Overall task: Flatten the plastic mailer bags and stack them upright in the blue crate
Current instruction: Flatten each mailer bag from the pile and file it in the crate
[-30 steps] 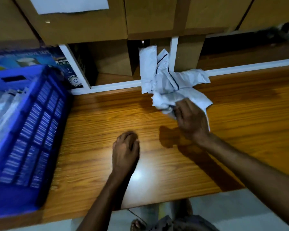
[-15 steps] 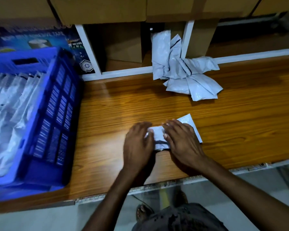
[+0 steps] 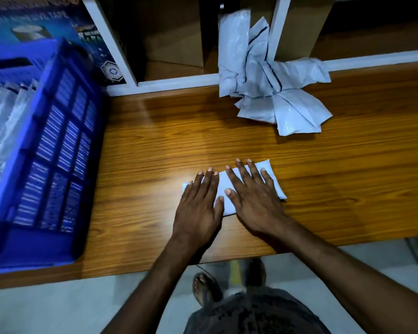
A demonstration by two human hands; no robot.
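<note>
A small white mailer bag (image 3: 273, 179) lies flat on the wooden table (image 3: 155, 153) near its front edge. My left hand (image 3: 199, 206) presses palm down on the bag's left part, fingers spread. My right hand (image 3: 253, 196) lies flat on its right part, fingers apart. A crumpled pile of white mailer bags (image 3: 270, 85) rests at the back of the table, leaning into the shelf. The blue crate (image 3: 51, 165) stands at the left, with several flattened bags (image 3: 7, 121) upright inside.
A white-framed shelf (image 3: 174, 80) with cardboard boxes (image 3: 174, 34) runs along the table's back edge. A blue printed tape carton (image 3: 41, 22) sits behind the crate. Below the table edge I see the floor and a sandalled foot (image 3: 205, 285).
My right hand pulled one bag out of the pile toward the front edge. Both hands then came together on it and have now spread flat, and the bag lies flatter and wider.
</note>
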